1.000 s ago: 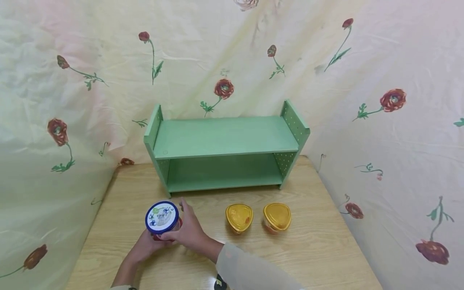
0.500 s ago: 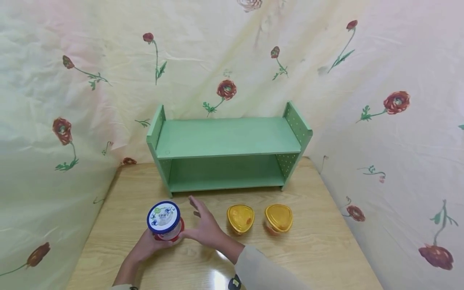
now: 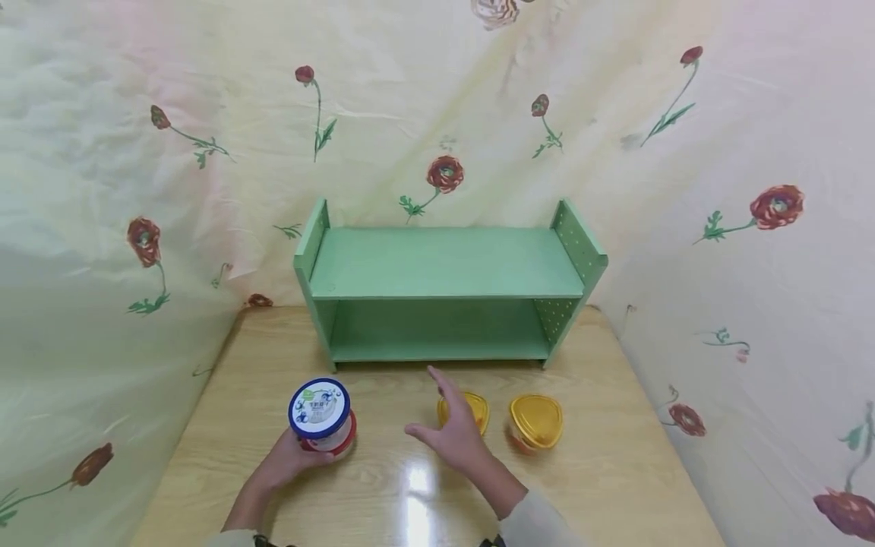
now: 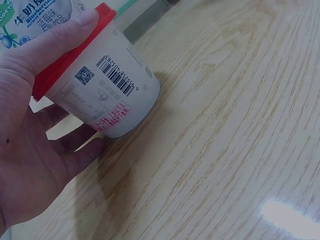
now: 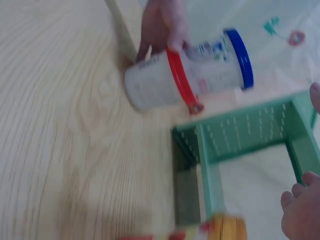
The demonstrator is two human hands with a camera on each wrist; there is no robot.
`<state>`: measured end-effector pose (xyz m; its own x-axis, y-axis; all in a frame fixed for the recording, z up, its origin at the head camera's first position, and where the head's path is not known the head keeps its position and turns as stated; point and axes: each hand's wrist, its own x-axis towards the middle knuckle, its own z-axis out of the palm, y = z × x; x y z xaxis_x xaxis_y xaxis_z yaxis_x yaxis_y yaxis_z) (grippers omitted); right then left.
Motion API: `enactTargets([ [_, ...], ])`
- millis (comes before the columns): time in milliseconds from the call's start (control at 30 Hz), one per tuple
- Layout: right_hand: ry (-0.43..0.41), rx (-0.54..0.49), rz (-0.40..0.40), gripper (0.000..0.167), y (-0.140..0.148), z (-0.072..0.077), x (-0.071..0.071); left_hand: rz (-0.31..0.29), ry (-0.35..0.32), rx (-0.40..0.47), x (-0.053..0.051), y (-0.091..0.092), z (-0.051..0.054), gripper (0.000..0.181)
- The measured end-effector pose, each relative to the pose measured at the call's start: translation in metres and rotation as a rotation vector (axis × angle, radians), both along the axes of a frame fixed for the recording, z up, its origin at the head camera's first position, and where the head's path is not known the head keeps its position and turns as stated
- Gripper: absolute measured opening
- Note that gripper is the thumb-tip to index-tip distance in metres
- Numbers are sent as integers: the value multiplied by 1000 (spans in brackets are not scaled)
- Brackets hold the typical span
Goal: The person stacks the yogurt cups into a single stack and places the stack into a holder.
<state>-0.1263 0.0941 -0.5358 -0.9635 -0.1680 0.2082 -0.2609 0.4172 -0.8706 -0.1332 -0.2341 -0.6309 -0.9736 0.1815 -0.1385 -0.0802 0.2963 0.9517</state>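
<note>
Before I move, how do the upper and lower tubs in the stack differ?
Lid: the upper tub has a blue lid; the lower tub has a red lid.
Support: the left hand grips the lower tub; the upper tub sits on top of it.
Print: in the left wrist view the lower tub shows a barcode, the upper tub blueberry artwork.
Shared: both are round with pale bodies.

A blue-lidded tub (image 3: pixel 319 409) was stacked on a white, red-lidded tub (image 4: pixel 112 82), which was gripped at the rim by the left hand (image 3: pixel 290 460). On the tabletop (image 3: pixel 355 501), a yellow-lidded cup (image 3: pixel 481 412) was partly hidden by the right hand (image 3: pixel 458 437).
</note>
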Motion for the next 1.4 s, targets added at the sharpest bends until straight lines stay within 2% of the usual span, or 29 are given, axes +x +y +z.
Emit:
enactTargets([
  [200,62,17,-148,95,30,-7,1,-2,-18,27,3,-1,-1,102],
  [333,96,34,-199,94,41,-13,-2,0,-26,44,0,-1,-2,102],
  [500,127,61,-206,92,48,-20,-4,5,-23,46,-2,-1,-2,103],
  [800,53,89,-219,96,54,-31,0,21,-47,40,-2,-1,-2,106],
  [1033,49,116,-226,100,55,-38,-1,31,-36,45,-6,0,-2,107],
  [1267,17,128,-255,103,60,-46,2,-8,-37,56,-6,4,-4,107],
  [1400,0,127,-230,105,59,-47,-1,21,-20,51,-3,2,-2,106],
])
